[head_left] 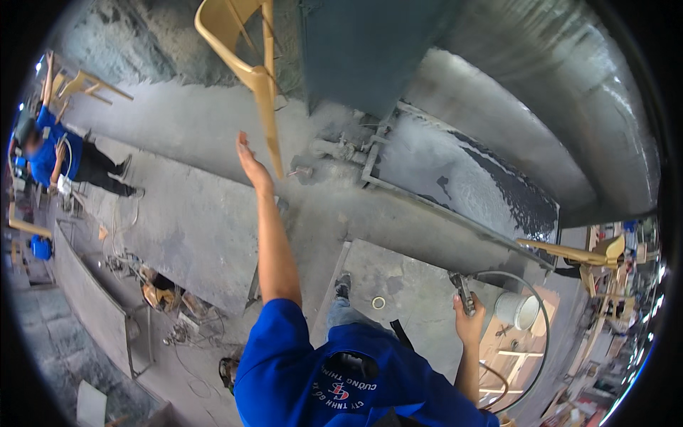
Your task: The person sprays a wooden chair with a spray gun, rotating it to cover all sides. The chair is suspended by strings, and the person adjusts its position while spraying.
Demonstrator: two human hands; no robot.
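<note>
Left hand [250,165] open, fingers spread, just beside the leg of a yellow chair [245,53] up in the air; contact unclear. Right hand [468,319] clamped on a spray gun [462,290], hose [530,320] looping off it. White bucket [516,310] just beside. Dusty trough [462,181] ahead. Another person [53,153] far left.

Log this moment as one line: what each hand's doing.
left hand: open, raised beside chair leg | right hand: gripping spray gun with hose | bucket nearby
</note>
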